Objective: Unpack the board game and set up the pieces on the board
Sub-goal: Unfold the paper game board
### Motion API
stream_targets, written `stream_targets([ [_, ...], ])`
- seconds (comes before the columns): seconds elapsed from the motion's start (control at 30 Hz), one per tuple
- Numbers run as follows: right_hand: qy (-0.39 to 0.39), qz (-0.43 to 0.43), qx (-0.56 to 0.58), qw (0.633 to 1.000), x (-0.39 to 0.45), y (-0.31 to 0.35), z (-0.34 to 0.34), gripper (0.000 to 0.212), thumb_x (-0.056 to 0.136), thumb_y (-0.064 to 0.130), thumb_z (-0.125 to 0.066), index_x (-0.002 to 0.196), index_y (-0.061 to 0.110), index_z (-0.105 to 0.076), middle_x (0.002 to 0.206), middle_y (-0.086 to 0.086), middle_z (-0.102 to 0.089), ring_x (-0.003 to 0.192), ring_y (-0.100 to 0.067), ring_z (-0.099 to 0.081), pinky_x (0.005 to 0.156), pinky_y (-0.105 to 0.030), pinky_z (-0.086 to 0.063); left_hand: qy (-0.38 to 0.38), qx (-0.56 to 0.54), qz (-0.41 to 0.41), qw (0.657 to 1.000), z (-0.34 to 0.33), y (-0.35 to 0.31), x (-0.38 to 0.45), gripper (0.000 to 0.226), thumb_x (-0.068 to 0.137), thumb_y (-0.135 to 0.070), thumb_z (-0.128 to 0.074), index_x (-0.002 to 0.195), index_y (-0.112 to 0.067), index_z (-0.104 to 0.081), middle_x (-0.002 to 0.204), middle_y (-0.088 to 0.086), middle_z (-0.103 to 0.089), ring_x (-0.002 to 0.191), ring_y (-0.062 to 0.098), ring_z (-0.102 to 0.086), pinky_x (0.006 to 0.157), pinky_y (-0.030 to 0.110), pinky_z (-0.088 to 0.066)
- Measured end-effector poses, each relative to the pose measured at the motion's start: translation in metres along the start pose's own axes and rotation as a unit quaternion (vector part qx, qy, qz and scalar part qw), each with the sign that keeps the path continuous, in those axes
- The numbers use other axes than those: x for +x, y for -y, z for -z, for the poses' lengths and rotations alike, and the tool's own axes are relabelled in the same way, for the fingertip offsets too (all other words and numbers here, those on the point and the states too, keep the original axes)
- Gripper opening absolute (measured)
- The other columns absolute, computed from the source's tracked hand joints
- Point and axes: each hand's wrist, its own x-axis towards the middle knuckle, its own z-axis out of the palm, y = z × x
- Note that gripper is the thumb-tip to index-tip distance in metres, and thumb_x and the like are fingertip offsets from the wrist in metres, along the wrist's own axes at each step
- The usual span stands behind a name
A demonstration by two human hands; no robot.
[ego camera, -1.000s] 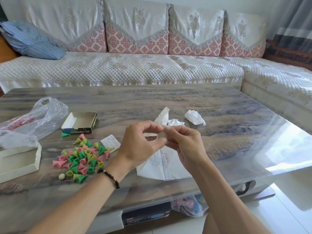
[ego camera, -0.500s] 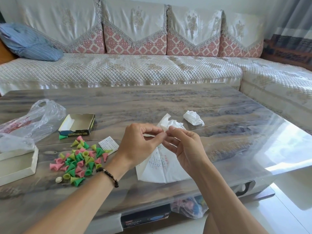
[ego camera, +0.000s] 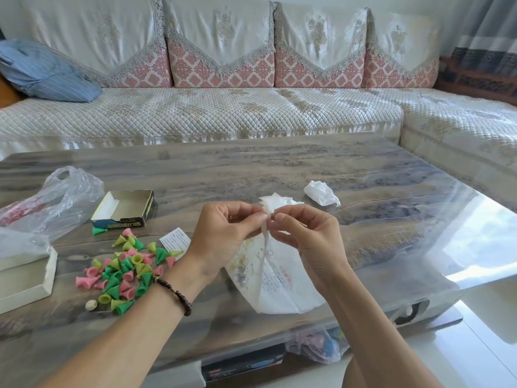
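Note:
My left hand [ego camera: 223, 236] and my right hand [ego camera: 305, 236] both pinch the top edge of a folded white paper game sheet [ego camera: 277, 278], a little above the table. The sheet hangs down between my hands, with printed circles and red text showing; its lower part lies on the table. A heap of several pink, green and yellow cone pieces [ego camera: 126, 270] lies to the left of my left wrist. The small open game box [ego camera: 124, 210] sits behind the heap. A small printed slip [ego camera: 174, 242] lies beside the cones.
A clear plastic bag [ego camera: 56, 200] and a white box lid [ego camera: 30, 278] lie at the left edge. A crumpled white paper [ego camera: 321, 193] sits right of the hands. A small round bead [ego camera: 91, 305] lies near the cones. A sofa [ego camera: 195, 113] stands behind the table [ego camera: 307, 166].
My hands have drawn the sheet's upper edge up and a little apart, and more of the printed sheet hangs open between them. The cones and box have not moved.

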Motion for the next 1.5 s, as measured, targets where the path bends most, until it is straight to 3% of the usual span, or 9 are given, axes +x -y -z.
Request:
stream_targets([
  [0.23,-0.02,0.088,-0.127,0.988,0.008,0.002,-0.01,0.004,0.078,0.009,-0.078,0.08,0.007,-0.075,0.077,-0.009,-0.073,0.076,-0.028,-0.07,0.078,-0.046,-0.059,0.049,-0.18,0.086,0.979,0.003,-0.001,0.007,0.019,0.075,-0.009,-0.066,0.088,0.004,-0.071,0.088,0.019,-0.071,0.083,0.024,-0.07,0.075,0.026,-0.055],
  [0.37,-0.029,0.083,-0.124,0.988,0.01,0.006,-0.012,0.009,0.084,0.014,-0.072,0.077,0.008,-0.072,0.071,-0.009,-0.073,0.074,-0.027,-0.072,0.077,-0.049,-0.058,0.021,-0.048,0.019,0.998,0.003,-0.001,0.007,0.012,0.08,-0.007,-0.07,0.09,0.0,-0.073,0.088,0.016,-0.073,0.087,0.025,-0.071,0.082,0.031,-0.054],
  [0.53,-0.02,0.083,-0.168,0.982,0.012,0.01,-0.01,0.007,0.08,0.015,-0.073,0.074,0.011,-0.072,0.07,-0.008,-0.071,0.072,-0.036,-0.068,0.07,-0.056,-0.056,0.001,0.112,-0.078,0.991,-0.001,-0.001,0.003,0.006,0.083,-0.013,-0.072,0.087,-0.014,-0.077,0.082,-0.001,-0.075,0.079,0.016,-0.071,0.076,0.033,-0.055],
  [0.77,-0.023,0.088,-0.19,0.978,0.01,0.006,-0.003,0.011,0.083,0.009,-0.071,0.073,0.013,-0.073,0.07,-0.008,-0.072,0.073,-0.036,-0.069,0.07,-0.056,-0.055,0.012,0.047,-0.044,0.998,-0.007,-0.004,0.003,0.01,0.085,0.0,-0.067,0.085,-0.006,-0.075,0.08,0.008,-0.074,0.079,0.021,-0.072,0.076,0.029,-0.057],
  [0.97,0.016,0.088,-0.19,0.978,0.01,0.005,-0.002,0.006,0.084,0.011,-0.072,0.079,0.011,-0.075,0.074,-0.006,-0.074,0.076,-0.026,-0.072,0.077,-0.052,-0.057,0.0,0.011,-0.014,1.0,-0.002,-0.002,0.006,0.009,0.081,-0.014,-0.072,0.083,-0.005,-0.072,0.082,0.015,-0.073,0.081,0.03,-0.071,0.078,0.04,-0.058],
  [1.13,0.027,0.037,-0.093,0.995,0.01,0.011,-0.004,0.011,0.085,0.004,-0.067,0.075,0.003,-0.072,0.078,-0.018,-0.071,0.078,-0.028,-0.071,0.082,-0.045,-0.059,0.028,-0.015,-0.02,0.999,-0.002,-0.004,0.006,0.017,0.076,-0.021,-0.07,0.084,-0.005,-0.071,0.083,0.014,-0.073,0.08,0.026,-0.071,0.072,0.033,-0.056],
  [1.23,0.027,-0.013,-0.027,0.999,0.013,0.013,-0.003,0.017,0.087,0.001,-0.061,0.073,0.008,-0.066,0.08,-0.021,-0.068,0.079,-0.029,-0.069,0.082,-0.045,-0.058,0.04,-0.019,-0.025,0.999,-0.006,-0.007,0.006,0.018,0.075,-0.023,-0.07,0.082,-0.006,-0.071,0.081,0.01,-0.073,0.077,0.021,-0.07,0.068,0.028,-0.054],
  [1.37,0.056,0.015,-0.057,0.997,0.012,0.015,0.0,0.004,0.088,0.008,-0.066,0.09,0.007,-0.069,0.09,-0.021,-0.069,0.082,-0.025,-0.069,0.081,-0.04,-0.058,0.051,0.01,-0.031,0.998,-0.01,-0.013,0.009,0.015,0.077,-0.023,-0.071,0.081,-0.009,-0.072,0.078,0.011,-0.072,0.072,0.02,-0.068,0.067,0.032,-0.056],
  [1.5,0.052,0.022,-0.037,0.998,0.015,0.014,0.005,0.01,0.089,0.009,-0.065,0.085,0.004,-0.073,0.084,-0.021,-0.071,0.085,-0.034,-0.071,0.083,-0.046,-0.057,0.074,0.047,-0.032,0.996,-0.008,-0.015,0.015,0.011,0.084,-0.016,-0.069,0.083,-0.006,-0.071,0.08,0.012,-0.072,0.076,0.021,-0.069,0.068,0.03,-0.056],
])
